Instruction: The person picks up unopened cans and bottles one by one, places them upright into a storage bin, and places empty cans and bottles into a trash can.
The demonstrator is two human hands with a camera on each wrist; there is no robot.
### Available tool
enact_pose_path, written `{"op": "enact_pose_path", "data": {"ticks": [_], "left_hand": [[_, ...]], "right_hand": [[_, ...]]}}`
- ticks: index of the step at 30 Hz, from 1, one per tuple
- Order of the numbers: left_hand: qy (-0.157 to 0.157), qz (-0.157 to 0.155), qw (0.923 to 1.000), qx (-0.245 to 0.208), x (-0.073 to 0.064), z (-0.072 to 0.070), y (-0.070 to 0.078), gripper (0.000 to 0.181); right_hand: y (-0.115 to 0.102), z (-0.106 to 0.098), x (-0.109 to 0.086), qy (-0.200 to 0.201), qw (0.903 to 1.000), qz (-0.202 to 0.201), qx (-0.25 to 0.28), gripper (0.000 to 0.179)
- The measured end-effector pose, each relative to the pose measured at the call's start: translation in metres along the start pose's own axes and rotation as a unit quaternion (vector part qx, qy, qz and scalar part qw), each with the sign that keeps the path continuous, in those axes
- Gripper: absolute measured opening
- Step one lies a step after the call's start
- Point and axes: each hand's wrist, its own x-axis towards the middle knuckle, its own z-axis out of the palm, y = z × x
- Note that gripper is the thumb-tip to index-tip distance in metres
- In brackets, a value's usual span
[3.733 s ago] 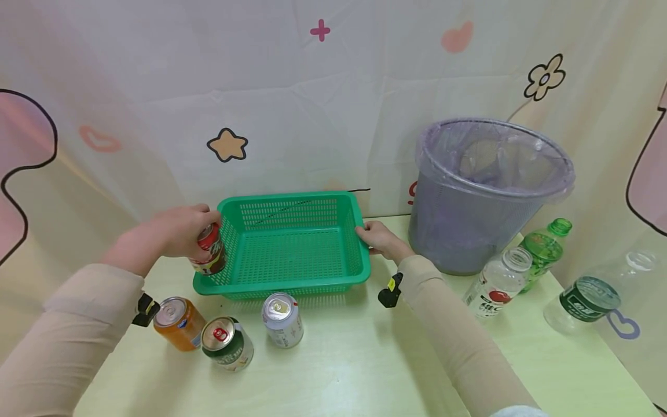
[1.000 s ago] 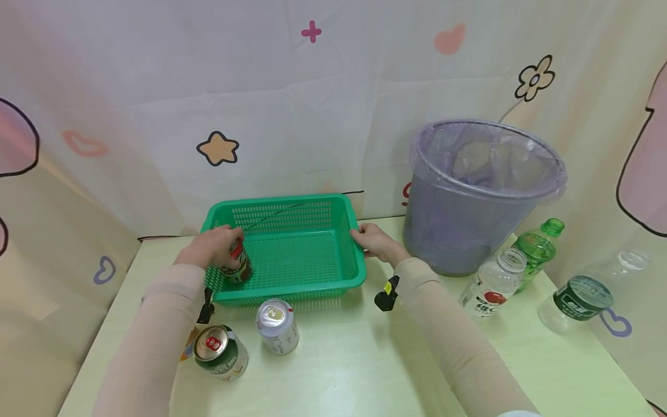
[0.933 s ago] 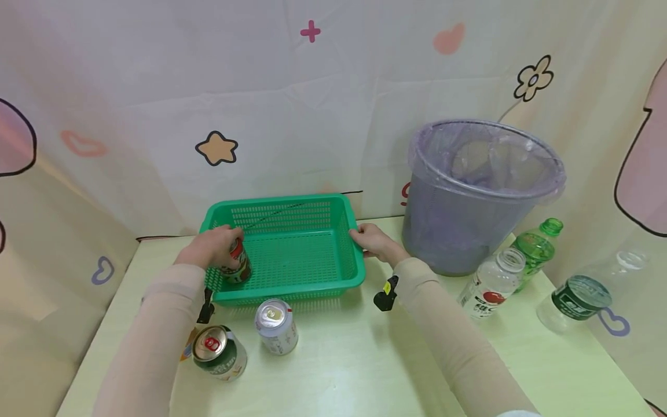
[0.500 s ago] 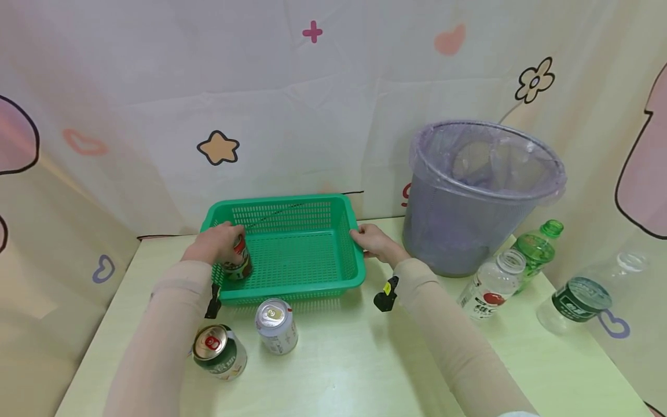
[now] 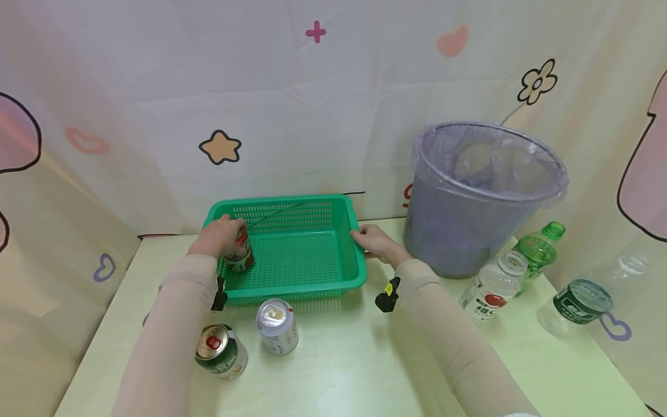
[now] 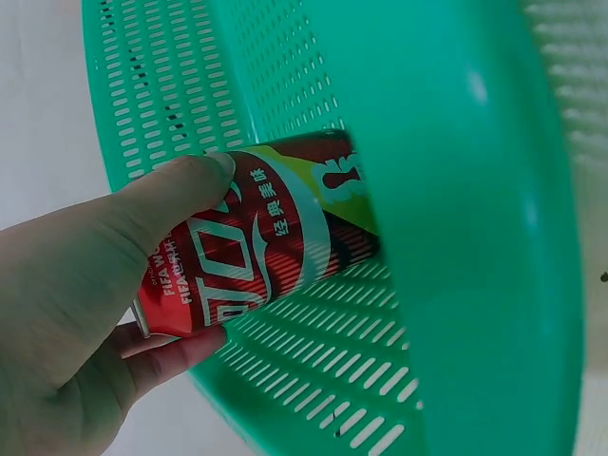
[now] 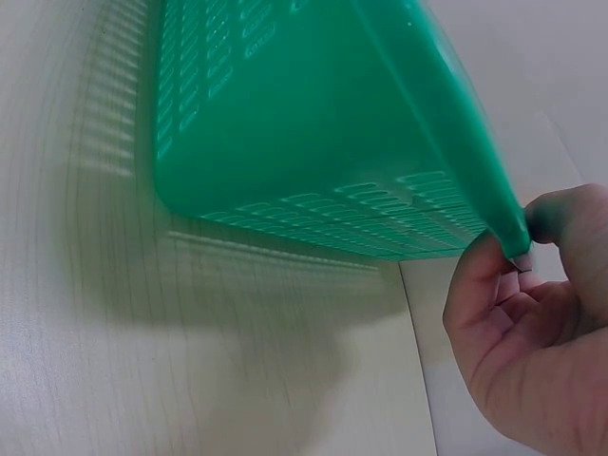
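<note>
A red soda can stands inside the left end of the green plastic basket, and my left hand grips its upper part with thumb and fingers. In the left wrist view the can's lower end is hidden behind the basket's near wall. My right hand pinches the rim at the basket's right end, thumb on top and fingers curled beneath. In front of the basket stand a white can and a green can. My left sleeve almost wholly covers another can at the far left.
A purple mesh bin with a plastic liner stands at the back right. Near it are a clear bottle with a white label, a green bottle and a clear bottle with a dark green label. A curtain hangs behind the table.
My left hand has brought the red can from over the basket's left rim into its left end, then shifted it slightly backward. The right hand keeps its hold on the rim.
</note>
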Motion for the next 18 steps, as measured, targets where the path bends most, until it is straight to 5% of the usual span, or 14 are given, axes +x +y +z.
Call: {"op": "enact_pose_path", "data": {"ticks": [18], "left_hand": [[0.006,-0.059,0.9978,-0.029,0.016,0.002,0.003,0.070]], "right_hand": [[-0.001,0.001,-0.002,0.002,1.0000,-0.004,0.004,0.032]]}}
